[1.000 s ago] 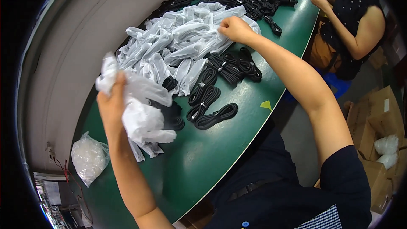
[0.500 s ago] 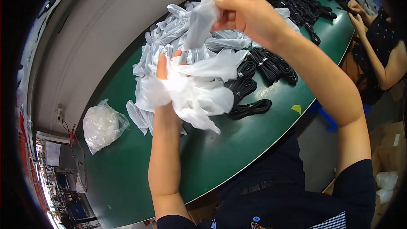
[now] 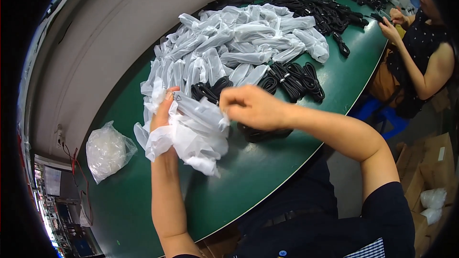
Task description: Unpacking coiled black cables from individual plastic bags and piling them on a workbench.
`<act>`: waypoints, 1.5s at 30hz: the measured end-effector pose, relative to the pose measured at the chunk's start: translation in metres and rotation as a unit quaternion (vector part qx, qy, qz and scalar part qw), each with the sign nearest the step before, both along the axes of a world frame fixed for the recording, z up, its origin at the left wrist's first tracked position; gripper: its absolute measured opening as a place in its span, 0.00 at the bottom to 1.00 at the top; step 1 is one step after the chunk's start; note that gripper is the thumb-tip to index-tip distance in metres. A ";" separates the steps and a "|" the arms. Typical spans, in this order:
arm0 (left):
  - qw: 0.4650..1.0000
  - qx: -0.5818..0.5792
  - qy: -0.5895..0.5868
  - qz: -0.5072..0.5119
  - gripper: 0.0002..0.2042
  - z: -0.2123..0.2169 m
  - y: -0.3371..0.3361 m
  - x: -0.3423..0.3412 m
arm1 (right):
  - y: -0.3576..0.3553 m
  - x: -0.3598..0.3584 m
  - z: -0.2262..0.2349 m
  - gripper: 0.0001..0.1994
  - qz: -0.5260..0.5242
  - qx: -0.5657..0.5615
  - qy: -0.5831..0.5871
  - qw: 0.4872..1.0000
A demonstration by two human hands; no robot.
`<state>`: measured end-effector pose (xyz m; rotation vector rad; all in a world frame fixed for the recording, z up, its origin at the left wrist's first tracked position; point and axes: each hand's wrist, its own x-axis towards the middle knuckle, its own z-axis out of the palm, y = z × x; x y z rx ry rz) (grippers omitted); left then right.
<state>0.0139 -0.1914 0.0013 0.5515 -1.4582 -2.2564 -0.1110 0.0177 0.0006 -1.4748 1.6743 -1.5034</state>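
The left hand point(image 3: 164, 111) is partly closed about a loose bunch of white bags point(image 3: 201, 138), its fingertips showing at the upper end and much of the palm hidden behind the plastic. At about three o'clock from it, the right hand point(image 3: 253, 107) has its fingers curled in, the tips at the end of a translucent bag in the bunch; blur makes it impossible to tell whether they pinch it. Taking the bunch as the centre of the dial, a wide heap of whitish bags point(image 3: 244, 38) covers the green table point(image 3: 224, 205) between twelve and one o'clock, bundled black cables point(image 3: 291, 79) lie at two, and a larger mass of black cables point(image 3: 311, 9) sits beyond the heap at one. A clear plastic bag point(image 3: 107, 152) with whitish contents rests at nine o'clock. The pale wall point(image 3: 105, 33) curves along the table's far edge towards ten and eleven. Between two and three, a co-worker point(image 3: 416, 67) sits by a blue stool point(image 3: 389, 123), both hands raised near the table's edge; cardboard boxes point(image 3: 432, 162) stand at three.
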 end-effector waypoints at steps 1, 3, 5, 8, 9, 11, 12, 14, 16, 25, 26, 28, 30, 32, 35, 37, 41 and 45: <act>1.000 0.001 -0.001 0.003 0.17 0.002 0.000 0.001 | -0.006 -0.014 -0.009 0.05 -0.042 -0.008 0.058 0.997; 0.976 -0.197 -0.042 0.087 0.15 0.008 -0.002 0.002 | -0.012 -0.051 -0.017 0.06 -0.194 -0.003 0.194 0.962; 0.959 -0.242 -0.081 0.123 0.14 0.027 0.005 0.001 | -0.018 -0.089 -0.031 0.08 -0.301 0.059 0.300 0.903; 0.930 -0.292 -0.028 0.221 0.14 0.053 0.006 0.004 | -0.023 -0.113 -0.038 0.10 -0.368 0.077 0.401 0.835; 0.934 -0.280 0.026 0.221 0.13 0.058 0.000 0.006 | -0.024 -0.115 -0.038 0.11 -0.364 0.057 0.413 0.833; 0.931 -0.263 0.097 0.234 0.12 0.071 -0.002 0.007 | -0.041 -0.114 -0.037 0.11 -0.318 0.042 0.434 0.842; 0.938 -0.245 0.130 0.208 0.10 0.081 0.004 0.009 | -0.051 -0.112 -0.036 0.12 -0.276 0.028 0.455 0.846; 0.927 -0.287 0.122 0.206 0.10 0.087 0.016 0.009 | -0.069 -0.107 -0.038 0.13 -0.260 0.067 0.475 0.838; 0.906 -0.366 0.125 0.172 0.08 0.085 0.016 0.014 | -0.079 -0.115 -0.046 0.14 -0.251 0.102 0.507 0.818; 0.918 -0.371 0.028 0.137 0.15 0.054 0.003 0.027 | -0.054 -0.105 0.042 0.10 -0.233 0.034 0.367 0.900; 0.912 -0.396 -0.016 0.108 0.15 0.050 0.003 0.020 | -0.054 -0.097 0.052 0.10 -0.220 0.016 0.324 0.920; 0.924 -0.376 -0.030 0.062 0.15 0.048 0.016 0.005 | -0.065 -0.082 0.059 0.10 -0.194 -0.007 0.260 0.946; 0.941 -0.334 -0.031 0.037 0.17 0.045 0.022 -0.011 | -0.075 -0.063 0.064 0.10 -0.168 -0.028 0.194 0.966; 0.946 -0.321 -0.040 0.023 0.17 0.043 0.014 -0.017 | -0.083 -0.043 0.071 0.11 -0.085 -0.053 0.062 0.993; 0.951 -0.296 -0.090 0.032 0.16 0.048 0.014 -0.023 | -0.091 -0.030 0.078 0.11 -0.056 -0.063 0.001 0.996; 0.943 -0.331 0.024 0.037 0.15 0.046 0.000 -0.019 | -0.094 -0.031 0.084 0.12 -0.021 -0.066 -0.026 0.997; 0.965 -0.212 0.045 0.146 0.19 0.077 0.002 0.000 | -0.101 -0.121 0.070 0.12 -0.215 0.014 0.255 0.943; 0.942 -0.277 0.058 0.177 0.21 0.065 -0.018 0.020 | -0.089 -0.178 -0.013 0.17 -0.328 0.120 0.494 0.796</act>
